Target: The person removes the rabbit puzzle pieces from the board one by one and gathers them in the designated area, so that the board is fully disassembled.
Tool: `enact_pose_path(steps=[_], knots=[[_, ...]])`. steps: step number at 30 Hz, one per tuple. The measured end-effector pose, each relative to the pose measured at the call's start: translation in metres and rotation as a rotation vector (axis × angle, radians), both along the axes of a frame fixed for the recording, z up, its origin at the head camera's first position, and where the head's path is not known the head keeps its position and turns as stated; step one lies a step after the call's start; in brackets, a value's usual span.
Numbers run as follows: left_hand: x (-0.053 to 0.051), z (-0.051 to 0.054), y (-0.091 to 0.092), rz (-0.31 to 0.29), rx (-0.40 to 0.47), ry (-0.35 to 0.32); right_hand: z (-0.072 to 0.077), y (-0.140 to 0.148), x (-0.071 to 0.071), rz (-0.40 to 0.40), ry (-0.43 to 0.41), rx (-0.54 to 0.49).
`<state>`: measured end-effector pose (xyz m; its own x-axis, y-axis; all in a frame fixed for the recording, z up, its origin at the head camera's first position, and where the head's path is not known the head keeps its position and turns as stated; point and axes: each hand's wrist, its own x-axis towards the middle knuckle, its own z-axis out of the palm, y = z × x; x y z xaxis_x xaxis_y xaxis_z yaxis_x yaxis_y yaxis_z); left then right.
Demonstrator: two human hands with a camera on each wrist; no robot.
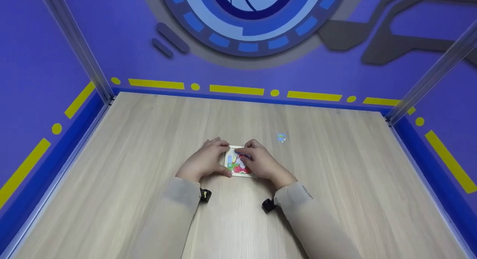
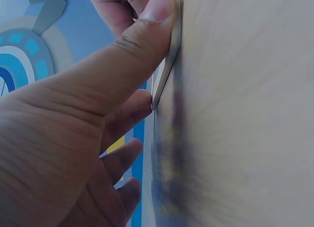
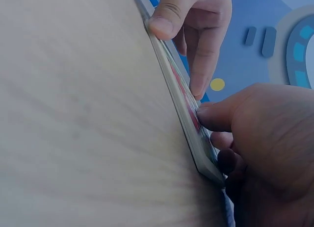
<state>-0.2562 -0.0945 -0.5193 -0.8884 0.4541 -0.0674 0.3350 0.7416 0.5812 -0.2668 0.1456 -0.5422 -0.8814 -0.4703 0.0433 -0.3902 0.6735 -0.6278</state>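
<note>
The left hand [image 1: 207,156] had the side covered, thumb on the near corner and fingers at the far one, gripping a small, flat, four-sided picture board with a pale rim [image 1: 235,166] by its left end! And there lay the board, flat on the pale wood-grain table [image 1: 231,221], straight in front of the person. In came the right hand [image 1: 262,163], fingers bent, thumb and forefinger close together over the picture; whether they pinched a loose part, I couldn't tell. Good technique here, I judged, meant a firm left brace, with light, level fingertip pressure so nothing skidded or popped up. Its left edge ran away from the person, green and red patches nearest; the right end hid under the hand, so the long axis couldn't be called. Farther out, beyond and to the right, sat one little blue-and-green jigsaw piece [image 1: 281,137], untouched, well short of the violet-blue wall panel [image 1: 123,46].
</note>
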Motion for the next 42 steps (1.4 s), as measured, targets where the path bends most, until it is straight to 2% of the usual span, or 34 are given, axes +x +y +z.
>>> enact_pose_path(steps=[15, 26, 42], knots=[[-0.0007, -0.0025, 0.0008, 0.002, -0.003, 0.001, 0.001, -0.001, 0.0005, -0.003, -0.003, -0.004], [-0.0028, -0.0023, 0.0, 0.0, 0.002, -0.003, -0.0033, 0.0005, -0.0015, -0.075, -0.03, -0.066], [-0.0025, -0.0023, -0.0003, -0.002, -0.008, 0.008, -0.0046, 0.0011, -0.0013, -0.094, -0.028, -0.079]])
